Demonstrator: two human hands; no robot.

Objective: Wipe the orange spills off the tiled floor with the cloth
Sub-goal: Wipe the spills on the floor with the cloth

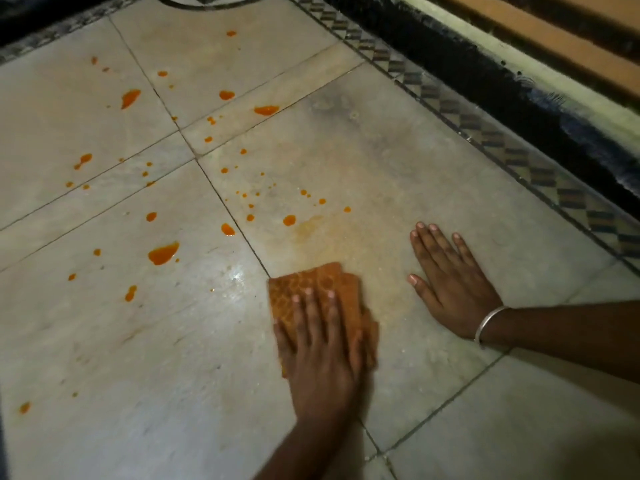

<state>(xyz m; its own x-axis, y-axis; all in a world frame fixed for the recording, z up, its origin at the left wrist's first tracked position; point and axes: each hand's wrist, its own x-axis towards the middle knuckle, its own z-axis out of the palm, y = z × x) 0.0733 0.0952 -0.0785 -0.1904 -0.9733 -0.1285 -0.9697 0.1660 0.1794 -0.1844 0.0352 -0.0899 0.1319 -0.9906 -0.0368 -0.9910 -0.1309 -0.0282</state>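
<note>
My left hand (322, 341) presses flat on the cloth (311, 277); spills (162, 253) lie up-left of it, right hand (450, 282) splayed beside.

No text, label, brand, number or sign can be read anywhere in view. Only a mottled orange print, with no letters in it, is seen on the cloth (313, 280). A repeating dark diamond pattern, not writing, is carried by the border strip (519, 157) up and to the right of the cloth.
</note>
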